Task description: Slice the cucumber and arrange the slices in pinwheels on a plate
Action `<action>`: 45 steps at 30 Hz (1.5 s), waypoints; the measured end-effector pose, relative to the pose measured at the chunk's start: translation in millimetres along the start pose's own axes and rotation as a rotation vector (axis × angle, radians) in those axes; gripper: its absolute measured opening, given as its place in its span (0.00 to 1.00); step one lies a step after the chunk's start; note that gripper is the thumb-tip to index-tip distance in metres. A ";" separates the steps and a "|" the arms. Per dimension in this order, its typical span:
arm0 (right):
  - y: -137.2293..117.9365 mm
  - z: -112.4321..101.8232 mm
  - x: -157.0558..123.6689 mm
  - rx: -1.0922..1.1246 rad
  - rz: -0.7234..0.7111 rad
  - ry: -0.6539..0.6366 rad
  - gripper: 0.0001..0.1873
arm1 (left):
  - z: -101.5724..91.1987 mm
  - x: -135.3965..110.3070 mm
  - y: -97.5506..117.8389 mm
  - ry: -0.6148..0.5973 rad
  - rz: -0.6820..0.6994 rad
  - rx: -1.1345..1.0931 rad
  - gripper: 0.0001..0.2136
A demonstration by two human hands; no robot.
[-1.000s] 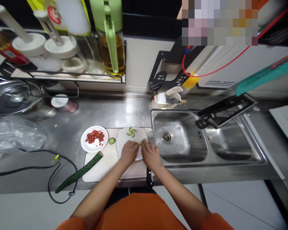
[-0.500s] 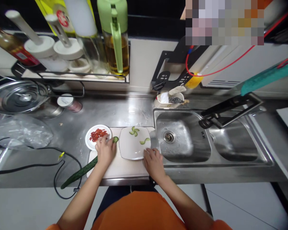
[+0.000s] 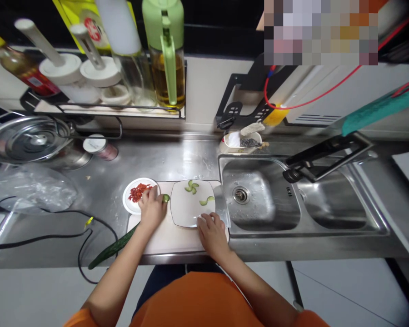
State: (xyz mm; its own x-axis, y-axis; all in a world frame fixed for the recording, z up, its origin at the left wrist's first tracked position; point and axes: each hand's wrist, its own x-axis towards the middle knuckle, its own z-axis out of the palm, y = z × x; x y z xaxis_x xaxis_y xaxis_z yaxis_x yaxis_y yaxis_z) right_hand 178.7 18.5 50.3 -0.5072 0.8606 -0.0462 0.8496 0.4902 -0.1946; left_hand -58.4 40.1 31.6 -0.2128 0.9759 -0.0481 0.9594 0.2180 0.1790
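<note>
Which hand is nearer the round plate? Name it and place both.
Left. The left hand is at the right side of the round plate, fingers over its rim; the right hand is farther right, at the square plate's near edge.

Left hand (image 3: 152, 210) palm down, fingers (image 3: 152, 193) bent; right hand (image 3: 212, 234) palm down, fingers curled; forearms (image 3: 123, 265) angled inward.
</note>
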 end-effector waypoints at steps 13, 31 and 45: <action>-6.6 -2.2 15.4 0.120 0.018 -0.033 0.12 | 4.7 4.7 -8.0 0.019 -0.056 -0.127 0.07; -0.4 -15.8 58.5 0.661 -0.059 0.104 0.07 | -20.9 -13.1 43.5 -0.285 -0.056 -0.940 0.07; 30.5 -32.7 32.0 0.789 -0.036 0.146 0.06 | -6.7 -8.5 77.4 -1.014 -0.755 -1.728 0.14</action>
State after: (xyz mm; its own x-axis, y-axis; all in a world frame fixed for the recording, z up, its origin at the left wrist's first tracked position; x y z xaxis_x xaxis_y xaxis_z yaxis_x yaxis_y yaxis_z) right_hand 193.1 65.4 74.9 -0.4621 0.8821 0.0914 0.4523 0.3230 -0.8313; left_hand 16.4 48.7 52.5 0.3361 0.5090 -0.7925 -0.4529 0.8251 0.3378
